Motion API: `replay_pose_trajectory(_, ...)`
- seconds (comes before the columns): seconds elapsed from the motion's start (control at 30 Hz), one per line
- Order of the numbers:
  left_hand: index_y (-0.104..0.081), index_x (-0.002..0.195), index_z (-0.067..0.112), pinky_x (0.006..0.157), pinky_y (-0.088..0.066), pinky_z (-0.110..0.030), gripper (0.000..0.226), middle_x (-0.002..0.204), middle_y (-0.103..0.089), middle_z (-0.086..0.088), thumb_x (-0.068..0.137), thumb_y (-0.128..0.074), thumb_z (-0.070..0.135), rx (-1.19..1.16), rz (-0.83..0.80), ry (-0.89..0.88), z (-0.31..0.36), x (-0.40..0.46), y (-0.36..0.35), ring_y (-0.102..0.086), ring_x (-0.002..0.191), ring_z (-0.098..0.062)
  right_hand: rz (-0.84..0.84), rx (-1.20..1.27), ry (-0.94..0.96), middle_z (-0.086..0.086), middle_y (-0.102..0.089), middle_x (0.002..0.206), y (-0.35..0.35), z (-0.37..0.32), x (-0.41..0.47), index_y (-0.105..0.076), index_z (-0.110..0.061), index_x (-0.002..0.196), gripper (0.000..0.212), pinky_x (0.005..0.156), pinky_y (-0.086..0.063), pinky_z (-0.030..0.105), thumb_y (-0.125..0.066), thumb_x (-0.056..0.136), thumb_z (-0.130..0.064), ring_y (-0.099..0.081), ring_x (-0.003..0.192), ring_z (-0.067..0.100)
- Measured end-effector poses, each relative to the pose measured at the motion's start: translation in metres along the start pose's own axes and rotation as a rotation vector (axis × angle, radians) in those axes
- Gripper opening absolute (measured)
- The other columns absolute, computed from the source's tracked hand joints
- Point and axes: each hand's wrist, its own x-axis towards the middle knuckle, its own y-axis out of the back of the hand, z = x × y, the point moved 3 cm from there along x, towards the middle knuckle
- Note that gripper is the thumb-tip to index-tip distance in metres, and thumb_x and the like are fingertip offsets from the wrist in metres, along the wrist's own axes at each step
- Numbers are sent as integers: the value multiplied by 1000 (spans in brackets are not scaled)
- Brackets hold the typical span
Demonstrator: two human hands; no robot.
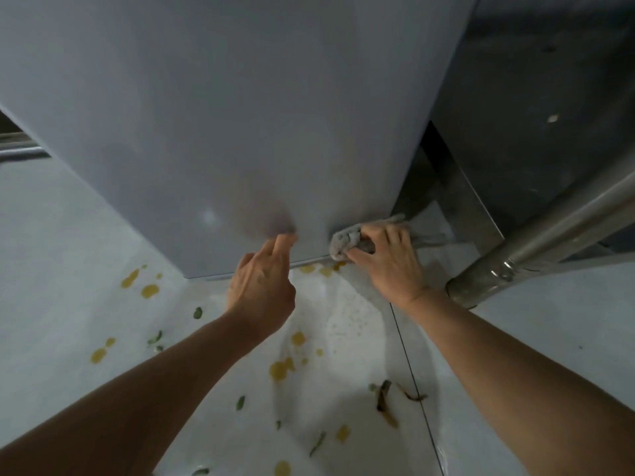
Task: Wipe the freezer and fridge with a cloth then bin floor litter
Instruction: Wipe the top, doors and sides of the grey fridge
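Note:
The pale grey fridge door [223,115] fills the upper part of the head view, seen from above down to its bottom edge. My right hand [385,259] grips a bunched grey cloth [345,240] and holds it against the door's lower right corner. My left hand [264,280] reaches to the bottom of the door just left of the cloth, with two straight fingers touching the surface. On the white floor [68,252] below lie green leaf scraps [240,402], a brown peel strip [383,398] and several yellow spots [150,291].
A steel cabinet [536,97] stands right of the fridge, with a thick metal pipe leg [508,266] slanting down to the floor close to my right wrist. A dark gap separates the two units. Metal rails [17,149] show at the far left.

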Motion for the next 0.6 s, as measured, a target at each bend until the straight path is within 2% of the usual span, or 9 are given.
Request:
replay_pose_trajectory(0.1, -36, 125, 19, 77, -49, -39, 53, 112, -55, -5, 80, -49, -4, 15, -19, -2, -2, 0, 0, -56, 93, -28, -150, 90, -194, 12, -42, 107, -4, -3, -12, -65, -18, 94, 36, 66, -51, 43, -77, 63, -4, -56, 83, 34)
replay_pose_trajectory(0.2, -36, 129, 18, 77, -48, -39, 55, 119, -54, -5, 80, -49, -3, 24, -36, -6, -4, 1, 0, -56, 94, -30, -189, 237, -429, 13, -52, 108, 2, -9, -15, -65, -16, 92, 33, 71, -50, 41, -72, 67, 3, -53, 91, 32)
replay_pose_trajectory(0.27, -35, 132, 19, 84, -48, -41, 58, 125, -53, -5, 80, -49, -3, 29, -51, -12, -4, 2, -2, -56, 102, -29, -134, 413, -643, 12, -47, 114, 6, -5, -20, -62, -12, 101, 37, 77, -45, 35, -61, 72, 10, -51, 98, 30)
replay_pose_trajectory(0.33, -35, 132, 20, 89, -48, -42, 58, 128, -52, -4, 81, -50, -2, 27, -52, -5, -4, 3, -3, -55, 109, -28, -11, 543, -871, 10, -44, 117, 11, 0, -21, -58, -10, 104, 40, 81, -44, 27, -58, 71, 14, -51, 99, 25)
replay_pose_trajectory(0.4, -35, 132, 21, 89, -48, -42, 58, 129, -51, -3, 81, -50, -2, 24, -47, 3, -4, 5, -5, -54, 111, -27, 61, 619, -1076, 8, -43, 117, 12, 8, -20, -55, -10, 105, 43, 84, -42, 15, -57, 71, 16, -51, 99, 19)
replay_pose_trajectory(0.47, -34, 132, 21, 89, -48, -42, 58, 129, -50, -3, 81, -50, -1, 23, -55, 6, -4, 5, -7, -53, 111, -26, 49, 737, -1238, 9, -46, 120, 4, 16, -17, -53, -11, 112, 47, 83, -35, 2, -53, 74, 17, -50, 102, 17)
replay_pose_trajectory(0.5, -34, 132, 21, 89, -48, -42, 58, 129, -50, -3, 81, -51, 0, 21, -61, 5, -4, 5, -8, -54, 111, -26, 17, 802, -1306, 10, -48, 125, -4, 19, -15, -51, -12, 119, 50, 85, -33, 1, -51, 77, 16, -51, 109, 18)
replay_pose_trajectory(0.6, -36, 127, 22, 83, -49, -41, 54, 121, -53, -3, 80, -51, 1, 17, -55, 2, -5, 5, -8, -55, 104, -27, -156, 924, -1428, 9, -48, 136, -30, 24, -9, -45, -18, 135, 61, 105, -34, 20, -42, 83, 12, -48, 125, 24)
